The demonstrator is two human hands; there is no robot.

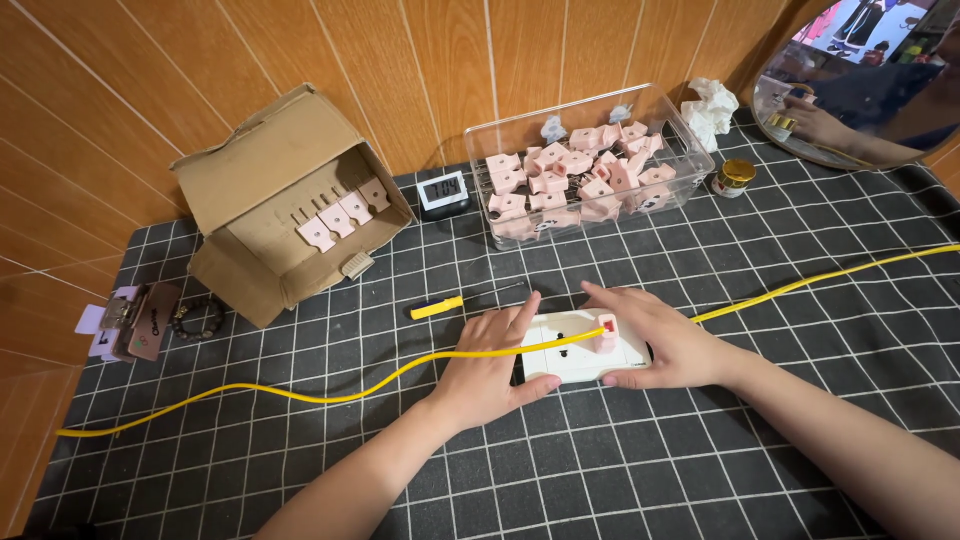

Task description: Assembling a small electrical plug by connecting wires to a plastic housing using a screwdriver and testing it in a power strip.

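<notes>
Yellow wire (330,395) runs all the way across my bench (620,470), from about 8 o'clock on the left up to 2 o'clock on the right. It goes right over the white block (575,365) in the middle, the one I am working on.

The white block lies flat, straight in front of me at 12 o'clock, with its long side going left to right, almost the same way as the wire. My left hand (490,365) lies flat on its left end, fingers spread and not closed, and the wire passes over the back of this hand. My right hand (655,340) rests on the right end. Its thumb and first finger touch a little pink piece (607,333) that sits on the block where the wire meets it. This hand is open too, more pressing than gripping. The right hand is the nearer one to the pink piece.

At 11 o'clock, just past the block, lies a small screwdriver with a yellow handle (450,304), not touching my hands. Farther off at 10 o'clock is an open cardboard box (250,190) with a few pink pieces inside. At 12 to 1 o'clock stands a clear tub (690,170) full of more pink pieces, with a small clock (443,191) beside it.
</notes>
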